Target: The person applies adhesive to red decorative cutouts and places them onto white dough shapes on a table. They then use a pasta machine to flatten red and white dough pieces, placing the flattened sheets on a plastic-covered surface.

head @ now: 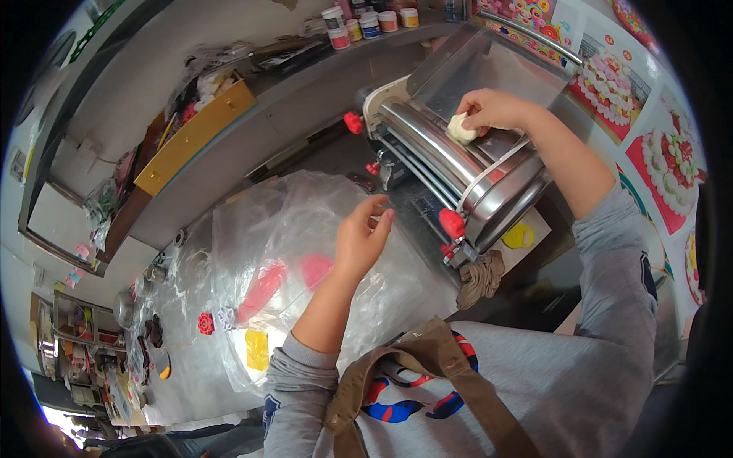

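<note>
My right hand [498, 110] pinches a small pale lump of dough [460, 129] just over the steel rollers [421, 136] of a dough sheeter. A clear plastic guard [487, 63] is tilted up behind those rollers. My left hand [362, 236] hovers over clear plastic sheeting [401, 275], its fingers slightly curled and apart, holding nothing. It is nearest to the sheeter's front edge. Beneath or within the sheeting lie two flat pink pieces, a long one [263, 289] and a rounder one [316, 270], and a yellow piece [257, 349].
Red knobs [452, 222] stick out from the sheeter's front. A crumpled brown cloth [481, 279] and a yellow scraper [517, 235] sit beside it. Paint-like jars [370, 25] stand on the back ledge. A yellow drawer box [197, 137] holds bags. Red [205, 323] and white [227, 318] flower-shaped pieces lie left.
</note>
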{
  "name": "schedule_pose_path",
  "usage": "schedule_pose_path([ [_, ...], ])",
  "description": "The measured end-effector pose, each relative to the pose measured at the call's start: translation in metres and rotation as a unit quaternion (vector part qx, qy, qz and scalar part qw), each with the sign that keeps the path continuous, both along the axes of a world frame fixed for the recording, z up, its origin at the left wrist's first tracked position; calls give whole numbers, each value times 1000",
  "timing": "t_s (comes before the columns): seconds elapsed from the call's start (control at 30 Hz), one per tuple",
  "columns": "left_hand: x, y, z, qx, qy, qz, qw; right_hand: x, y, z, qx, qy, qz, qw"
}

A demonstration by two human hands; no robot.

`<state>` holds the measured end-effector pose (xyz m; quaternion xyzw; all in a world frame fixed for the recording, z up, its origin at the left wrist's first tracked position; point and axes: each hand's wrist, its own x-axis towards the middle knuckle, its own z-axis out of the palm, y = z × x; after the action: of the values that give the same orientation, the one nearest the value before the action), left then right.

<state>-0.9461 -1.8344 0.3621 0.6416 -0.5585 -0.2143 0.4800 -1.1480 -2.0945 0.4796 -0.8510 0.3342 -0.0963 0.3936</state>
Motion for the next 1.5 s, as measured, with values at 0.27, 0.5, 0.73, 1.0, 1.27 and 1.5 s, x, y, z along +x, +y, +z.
schedule_pose_path([
  [0.27, -6, -63, -32, 87, 324, 60, 940, 1, 16, 1, -203, 60, 60, 976],
  [0.5, -21, -110, -62, 101, 539, 53, 835, 5, 28, -8, -424, 12, 3, 906],
  [0.73, -52, -133, -48, 75, 670, -4, 739, 6, 35, -1, -465, -70, -38, 882],
  [1.0, -47, -138, -57, 66, 699, -82, 707, 8, 37, 0, -410, -68, -48, 908],
  [1.27, -42, -126, -59, 98, 676, -46, 729, 10, 41, 0, -402, -71, -44, 912],
  [1.5, -41, -119, -64, 100, 666, -108, 731, 10, 37, -3, -432, -71, -25, 899],
])
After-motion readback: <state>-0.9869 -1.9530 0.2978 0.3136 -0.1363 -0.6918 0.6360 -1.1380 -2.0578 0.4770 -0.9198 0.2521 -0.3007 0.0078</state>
